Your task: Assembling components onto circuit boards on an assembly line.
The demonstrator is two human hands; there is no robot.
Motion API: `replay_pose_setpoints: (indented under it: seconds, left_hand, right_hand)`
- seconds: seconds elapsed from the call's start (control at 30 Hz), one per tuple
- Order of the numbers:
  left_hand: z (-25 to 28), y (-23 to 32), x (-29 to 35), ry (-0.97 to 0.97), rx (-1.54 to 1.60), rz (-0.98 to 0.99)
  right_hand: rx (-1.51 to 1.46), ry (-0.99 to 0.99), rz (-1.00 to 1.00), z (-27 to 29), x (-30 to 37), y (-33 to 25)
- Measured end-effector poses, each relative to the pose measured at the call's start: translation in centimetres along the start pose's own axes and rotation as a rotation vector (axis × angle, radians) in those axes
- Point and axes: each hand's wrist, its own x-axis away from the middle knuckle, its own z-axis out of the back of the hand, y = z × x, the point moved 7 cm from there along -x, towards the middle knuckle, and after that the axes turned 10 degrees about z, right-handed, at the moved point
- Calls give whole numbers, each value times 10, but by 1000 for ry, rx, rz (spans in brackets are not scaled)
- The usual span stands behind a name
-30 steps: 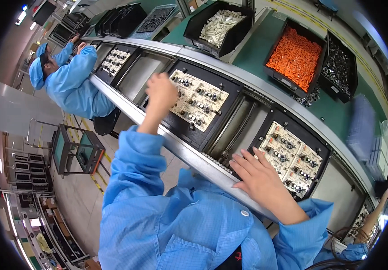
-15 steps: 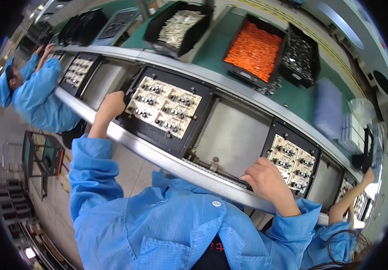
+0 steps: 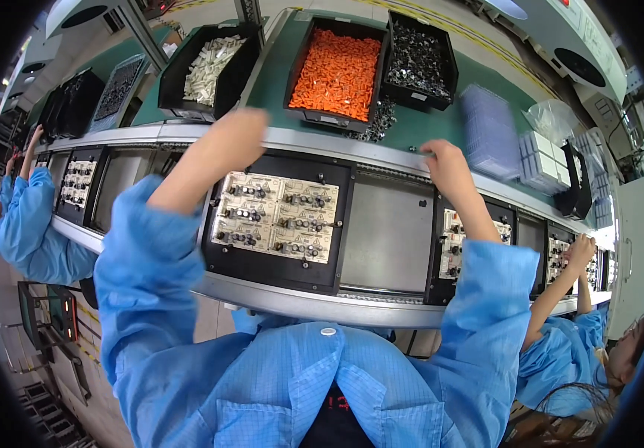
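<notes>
My left hand (image 3: 240, 138), smeared by motion, is raised over the conveyor's far rail, in front of the bins; whether its fingers hold anything cannot be made out. Below it a black carrier frame (image 3: 277, 278) holds a panel of cream circuit boards (image 3: 275, 216) fitted with small dark components. My right hand (image 3: 447, 160) hovers at the far rail, above a second black carrier (image 3: 441, 291) with cream boards (image 3: 452, 243). Its fingers are bent and a little apart, with nothing seen in them. Nearest to it are a few loose dark parts on the green bench.
Black bins hold white parts (image 3: 210, 71), orange parts (image 3: 337, 75) and black-and-silver parts (image 3: 419, 63). Loose parts (image 3: 378, 123) lie beside them. Clear plastic trays (image 3: 490, 131) and white boxes (image 3: 544, 164) stand rightward. Co-workers (image 3: 30, 224) (image 3: 572, 358) sit at both sides.
Both hands have left the carriers and the near rail and moved up toward the bench. The view has turned, and the bins now appear further left.
</notes>
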Motion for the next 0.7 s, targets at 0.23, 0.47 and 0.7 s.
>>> replay_pose_setpoints:
  seconds: [0.23,0.47,0.7]
  left_hand:
    - [-21,53,-145,208,-228,-22]
    - [-8,70,-143,318,-17,80]
    - [-4,46,-135,338,110,174]
  right_hand:
    - [-83,119,-8,-61,-67,-1]
    - [-106,151,-79,-75,-61,0]
    - [-89,301,-80,-61,-55,-3]
